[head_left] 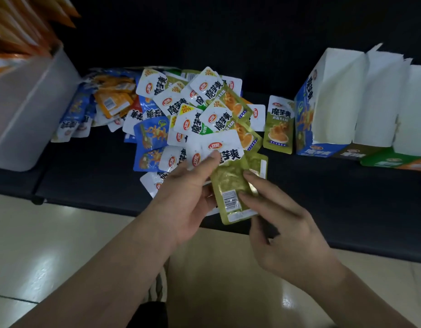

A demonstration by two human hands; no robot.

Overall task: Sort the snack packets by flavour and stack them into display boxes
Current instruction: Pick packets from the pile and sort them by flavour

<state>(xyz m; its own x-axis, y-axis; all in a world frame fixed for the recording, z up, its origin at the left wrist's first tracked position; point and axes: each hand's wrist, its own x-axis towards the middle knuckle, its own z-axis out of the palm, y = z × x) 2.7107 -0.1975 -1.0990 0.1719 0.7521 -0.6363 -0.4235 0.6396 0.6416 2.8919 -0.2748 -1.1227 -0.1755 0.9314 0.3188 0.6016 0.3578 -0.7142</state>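
1. A head-worn view looked down on two bare hands above a dark padded bench (323, 209), with pale glossy floor tiles (51, 245) nearer the viewer.
2. The left hand (188, 200) gripped a small fan of snack packets (224, 147). Its thumb pressed on their white headers and its fingers curled underneath.
3. Foremost in that fan was an olive-green packet (228, 181), tilted, back side up, with its barcode showing.
4. The right hand (287, 235) had two fingertips (246, 174) resting on that packet's face. Its thumb was hidden, so it was unclear whether it pinched the packet or only touched it.
5. Behind the hands, a loose pile of packets (181, 107) lay on the bench, with blue, olive and green ones overlapping at all angles. The hands and the held fan covered the pile's near edge.
6. Orange packets (112, 100) sat at the pile's left side.
7. One lone olive packet (278, 124) lay face up between the pile and the boxes, just beside the blue display box (304, 114).
8. To the right of the blue box stood an olive-fronted box (349, 153) and a green box (394, 162). Their tall white flaps stood open and hid what was inside.
9. At the far left, a translucent plastic bin (27, 110) held upright orange packs (13, 31). The bin's near corner overlapped the pile's left edge.
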